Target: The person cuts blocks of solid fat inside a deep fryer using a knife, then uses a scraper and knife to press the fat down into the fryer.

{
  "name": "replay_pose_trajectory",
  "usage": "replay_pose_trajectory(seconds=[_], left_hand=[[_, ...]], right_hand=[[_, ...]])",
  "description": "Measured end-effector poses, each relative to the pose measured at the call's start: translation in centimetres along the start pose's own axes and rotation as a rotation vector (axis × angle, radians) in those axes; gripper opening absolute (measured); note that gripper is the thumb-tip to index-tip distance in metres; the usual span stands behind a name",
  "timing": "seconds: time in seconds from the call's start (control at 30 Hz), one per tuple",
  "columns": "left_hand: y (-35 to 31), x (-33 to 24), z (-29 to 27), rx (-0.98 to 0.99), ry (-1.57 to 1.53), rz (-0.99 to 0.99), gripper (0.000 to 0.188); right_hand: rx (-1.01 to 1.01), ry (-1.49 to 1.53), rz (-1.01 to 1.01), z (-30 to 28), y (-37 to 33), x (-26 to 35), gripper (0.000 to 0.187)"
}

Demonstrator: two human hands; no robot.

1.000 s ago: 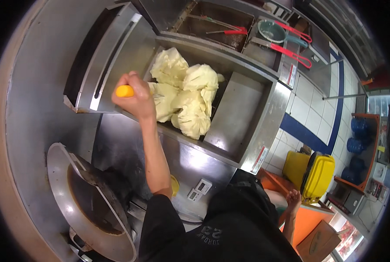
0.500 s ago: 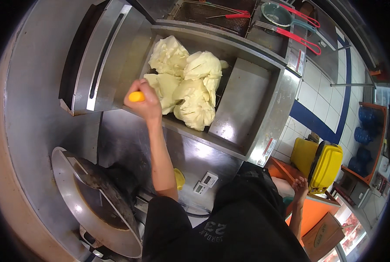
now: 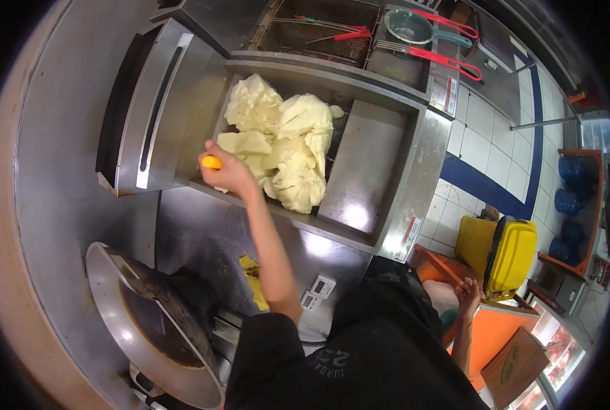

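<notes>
My left hand (image 3: 228, 169) is closed around the yellow handle (image 3: 211, 162) of a tool whose other end is hidden behind the fist. It is over the near left edge of a steel fryer vat (image 3: 395, 198). Next to the fist, big pale yellow lumps of what looks like solid fat (image 3: 297, 174) fill the vat's left and middle. A flat steel plate (image 3: 365, 160) covers its right part. Down at my right side, my right hand (image 3: 467, 299) hangs with loosely bent fingers and nothing visible in it, close to an orange cabinet (image 3: 493, 331).
A large metal wok (image 3: 107, 301) stands at the lower left. On the steel counter lie a yellow cloth (image 3: 252, 273) and two small white timers (image 3: 316, 292). Behind the vat are a fryer basket (image 3: 305, 41), red-handled utensils (image 3: 445, 60) and a strainer (image 3: 409, 26). A yellow bin (image 3: 513, 260) stands right.
My left hand has shifted slightly down relative to the vat, its fist turned a little, the yellow handle still in it. The view has shifted slightly, uncovering more of the yellow cloth.
</notes>
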State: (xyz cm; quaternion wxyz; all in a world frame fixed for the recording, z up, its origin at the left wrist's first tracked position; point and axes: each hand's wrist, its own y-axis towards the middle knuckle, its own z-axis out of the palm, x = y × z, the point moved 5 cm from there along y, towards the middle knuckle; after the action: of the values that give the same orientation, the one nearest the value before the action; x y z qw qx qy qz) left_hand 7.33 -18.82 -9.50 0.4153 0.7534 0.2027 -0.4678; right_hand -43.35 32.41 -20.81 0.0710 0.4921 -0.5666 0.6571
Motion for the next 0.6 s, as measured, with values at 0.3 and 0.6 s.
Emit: replay_pose_trajectory(seconds=[0.3,0.6], left_hand=[[-0.6,3.6,4.6,0.245,-0.140,-0.108,0.031],[-4.0,0.0,2.7,0.608,-0.192,-0.084,0.033]], right_hand=[[0.039,0.080,0.104,-0.7,0.9,-2.8,0.032],[0.078,0.141,0.059,0.8,2.5,-1.1,0.030]])
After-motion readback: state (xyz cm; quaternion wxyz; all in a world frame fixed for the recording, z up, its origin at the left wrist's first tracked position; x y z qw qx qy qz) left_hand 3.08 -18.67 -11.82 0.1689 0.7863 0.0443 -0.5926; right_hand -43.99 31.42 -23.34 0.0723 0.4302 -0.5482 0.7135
